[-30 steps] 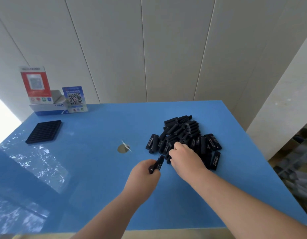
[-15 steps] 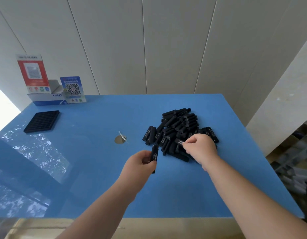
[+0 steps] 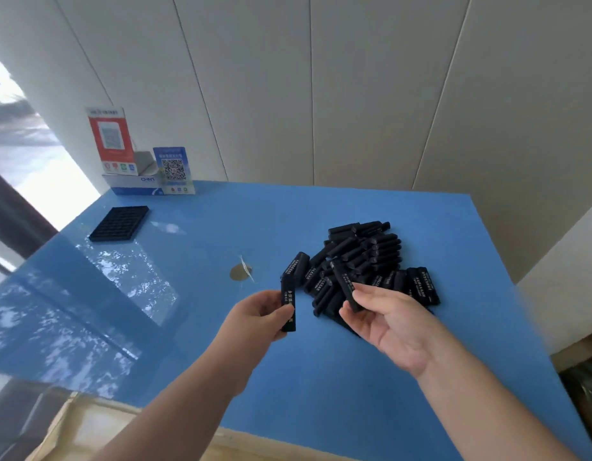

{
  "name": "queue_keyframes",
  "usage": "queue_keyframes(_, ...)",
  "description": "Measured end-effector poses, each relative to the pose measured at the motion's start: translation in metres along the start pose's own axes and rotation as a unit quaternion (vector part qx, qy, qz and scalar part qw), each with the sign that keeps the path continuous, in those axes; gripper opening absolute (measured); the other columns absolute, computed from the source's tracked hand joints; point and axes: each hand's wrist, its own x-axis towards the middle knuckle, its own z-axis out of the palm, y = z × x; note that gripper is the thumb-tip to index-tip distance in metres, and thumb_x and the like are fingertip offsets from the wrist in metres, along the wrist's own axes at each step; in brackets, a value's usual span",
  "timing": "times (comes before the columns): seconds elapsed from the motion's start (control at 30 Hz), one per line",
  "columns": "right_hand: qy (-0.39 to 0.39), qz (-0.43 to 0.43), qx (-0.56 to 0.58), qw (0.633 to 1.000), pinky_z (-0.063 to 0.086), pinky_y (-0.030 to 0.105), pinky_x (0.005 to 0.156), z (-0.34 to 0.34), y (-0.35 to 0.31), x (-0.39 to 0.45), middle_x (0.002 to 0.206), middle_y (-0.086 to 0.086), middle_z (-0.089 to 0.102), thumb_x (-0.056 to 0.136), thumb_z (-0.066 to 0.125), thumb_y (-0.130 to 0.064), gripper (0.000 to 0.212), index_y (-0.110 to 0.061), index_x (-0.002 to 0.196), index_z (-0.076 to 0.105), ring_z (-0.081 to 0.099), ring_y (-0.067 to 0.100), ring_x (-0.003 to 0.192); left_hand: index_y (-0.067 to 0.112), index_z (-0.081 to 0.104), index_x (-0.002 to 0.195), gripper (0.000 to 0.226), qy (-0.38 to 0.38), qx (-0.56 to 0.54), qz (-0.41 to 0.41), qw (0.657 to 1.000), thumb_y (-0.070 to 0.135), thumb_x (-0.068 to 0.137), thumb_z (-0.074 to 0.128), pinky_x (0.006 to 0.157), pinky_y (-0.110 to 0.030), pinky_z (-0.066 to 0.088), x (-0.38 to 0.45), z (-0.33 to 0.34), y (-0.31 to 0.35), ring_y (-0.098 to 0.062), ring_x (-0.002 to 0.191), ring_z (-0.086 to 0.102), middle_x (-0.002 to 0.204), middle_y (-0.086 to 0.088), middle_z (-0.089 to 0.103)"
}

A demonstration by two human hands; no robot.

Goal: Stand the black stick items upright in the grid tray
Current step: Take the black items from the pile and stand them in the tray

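Note:
A heap of black stick items point(image 3: 361, 257) with white print lies on the blue table point(image 3: 321, 377), right of centre. My left hand point(image 3: 254, 319) pinches one black stick point(image 3: 287, 302) held nearly upright above the table, just left of the heap. My right hand point(image 3: 391, 322), palm up, holds a second black stick point(image 3: 345, 283) between thumb and fingers, lifted over the heap's near edge. The black grid tray point(image 3: 119, 223) lies flat far off at the table's back left, with no sticks seen in it.
A red sign point(image 3: 110, 136) and a blue QR-code card point(image 3: 173, 170) stand on a white box point(image 3: 135, 187) at the back left wall. A small round brownish mark point(image 3: 240, 271) sits mid-table. The table's near edge runs below my forearms; a bright reflection covers its left side.
My right hand has lifted a stick out of the heap and turned palm up. My left hand has raised its stick more upright. The camera has swung to the right and down.

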Motion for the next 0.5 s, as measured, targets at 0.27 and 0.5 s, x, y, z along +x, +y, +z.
queue_keyframes(0.27,-0.103,0.036,-0.082,0.991,0.06,0.033,0.079,0.088,0.033,0.016,0.086,0.015,0.067,0.097,0.06,-0.001,0.016,0.007,0.108,0.068,0.068,0.02,0.078,0.035,0.077,0.093,0.023,0.104,-0.053,0.041,0.992,0.015,0.094,0.066,0.084,-0.03,0.055,-0.033,-0.063,0.004,-0.012,0.09,0.073,0.095,0.006,0.077)
queue_keyframes(0.5,-0.192,0.142,-0.043,0.97,0.062,0.033,0.073,0.175,0.104,0.02,0.082,0.016,0.067,0.081,0.07,-0.003,0.006,0.002,0.082,0.074,0.071,0.023,0.077,0.025,0.077,0.098,0.017,0.157,-0.099,0.05,0.981,0.013,0.094,0.066,0.084,-0.031,0.054,-0.065,-0.165,-0.025,-0.015,0.093,0.073,0.1,0.001,0.077)
